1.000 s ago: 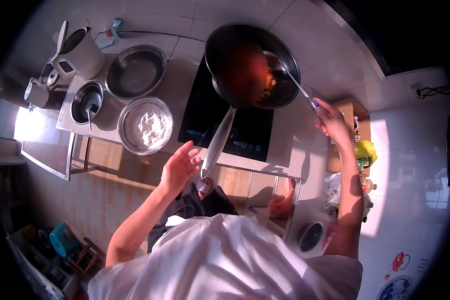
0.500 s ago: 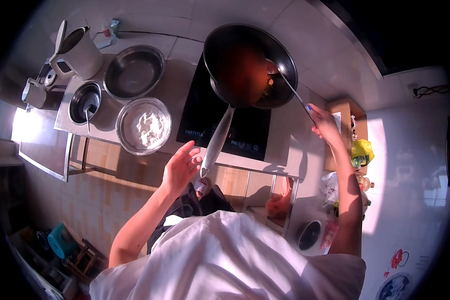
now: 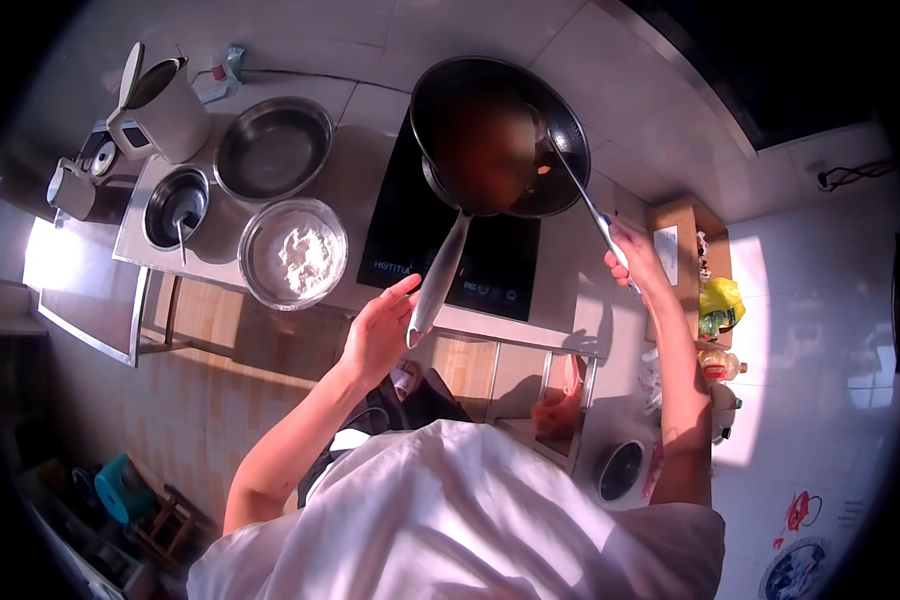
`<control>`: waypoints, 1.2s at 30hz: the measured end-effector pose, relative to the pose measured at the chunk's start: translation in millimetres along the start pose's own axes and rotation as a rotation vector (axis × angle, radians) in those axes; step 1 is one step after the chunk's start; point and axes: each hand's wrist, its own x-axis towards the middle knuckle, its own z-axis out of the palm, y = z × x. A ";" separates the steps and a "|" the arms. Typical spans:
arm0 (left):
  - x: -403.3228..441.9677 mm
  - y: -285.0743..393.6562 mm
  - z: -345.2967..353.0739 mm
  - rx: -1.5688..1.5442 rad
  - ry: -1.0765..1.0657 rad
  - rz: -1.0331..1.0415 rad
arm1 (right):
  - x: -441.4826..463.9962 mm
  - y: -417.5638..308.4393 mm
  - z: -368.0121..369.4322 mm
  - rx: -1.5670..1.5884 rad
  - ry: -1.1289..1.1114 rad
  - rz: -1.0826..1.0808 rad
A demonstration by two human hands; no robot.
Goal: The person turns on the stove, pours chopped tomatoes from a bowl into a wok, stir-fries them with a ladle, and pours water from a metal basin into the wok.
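Note:
My right hand (image 3: 634,258) grips the handle of a long spatula or ladle (image 3: 592,208), whose head is down in the dark wok (image 3: 560,110). Reddish food (image 3: 542,170) shows in the wok, partly blurred by glare. The wok sits on the black induction cooktop (image 3: 385,240), and its grey handle (image 3: 438,285) points toward me. My left hand (image 3: 381,325) is beside that handle, fingers apart and not wrapped round it; whether the fingertips touch it I cannot tell.
Left of the cooktop are a glass bowl of white flour (image 3: 308,260), a metal basin (image 3: 273,148), a small pot (image 3: 175,208) with a spoon and a white kettle (image 3: 170,110). At the right stand a cardboard box (image 3: 676,240), a yellow bag (image 3: 720,300) and bottles (image 3: 722,365).
My left hand has moved right, up to the wok handle. My right hand has shifted slightly down and left, with the utensil still in it, and the utensil is steeper.

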 end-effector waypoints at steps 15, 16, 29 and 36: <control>14.4 -4.1 31.1 -0.050 0.125 -0.056 | -29.6 -57.9 -10.1 -1.049 0.158 -0.633; 13.0 -4.7 28.3 -0.059 0.114 -0.065 | -51.8 -70.6 -21.9 -1.051 0.149 -0.544; -19.5 -4.2 -38.2 0.111 0.265 -0.058 | 40.6 0.0 34.7 -0.533 0.261 -0.382; -78.8 -9.0 -109.7 0.277 0.474 0.133 | 25.0 36.7 68.9 -1.008 0.523 -0.906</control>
